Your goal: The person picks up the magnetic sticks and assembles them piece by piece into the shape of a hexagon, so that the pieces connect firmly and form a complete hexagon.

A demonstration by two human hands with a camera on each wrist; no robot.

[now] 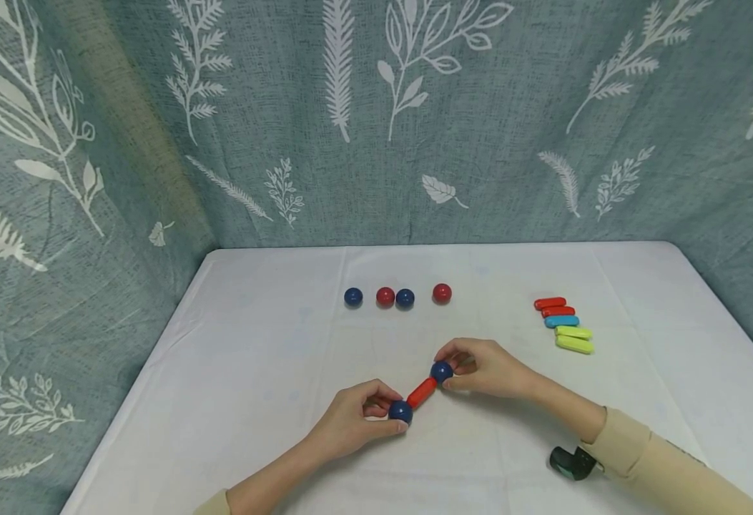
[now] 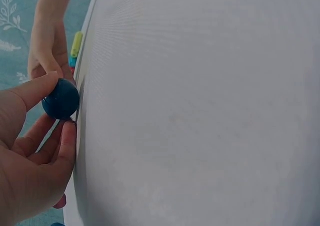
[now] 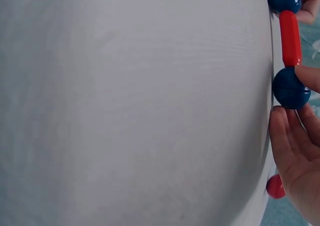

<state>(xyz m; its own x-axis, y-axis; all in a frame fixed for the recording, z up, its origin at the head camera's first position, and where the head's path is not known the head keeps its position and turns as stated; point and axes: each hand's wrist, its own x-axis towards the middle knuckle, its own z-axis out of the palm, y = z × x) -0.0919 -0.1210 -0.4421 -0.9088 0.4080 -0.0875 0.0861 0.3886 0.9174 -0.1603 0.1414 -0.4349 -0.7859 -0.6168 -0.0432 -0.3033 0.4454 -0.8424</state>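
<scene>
A red rod (image 1: 422,393) joins two dark blue balls into a dumbbell shape, slanting up to the right over the white table. My left hand (image 1: 358,418) pinches the lower-left blue ball (image 1: 400,412) between thumb and fingers. On the upper-right blue ball (image 1: 442,371), my right hand (image 1: 488,368) has its thumb and fingers closed around the sides. In the left wrist view the near blue ball (image 2: 61,99) hides the rod behind it. The right wrist view shows the red rod (image 3: 290,38) meeting both balls end to end.
Behind the hands lie loose balls in a row: a blue ball (image 1: 353,297), a red ball (image 1: 385,297), another blue ball (image 1: 405,299) and another red ball (image 1: 442,293). Several red, blue and yellow rods (image 1: 573,344) lie at the right. A small black object (image 1: 572,463) sits beside the right sleeve.
</scene>
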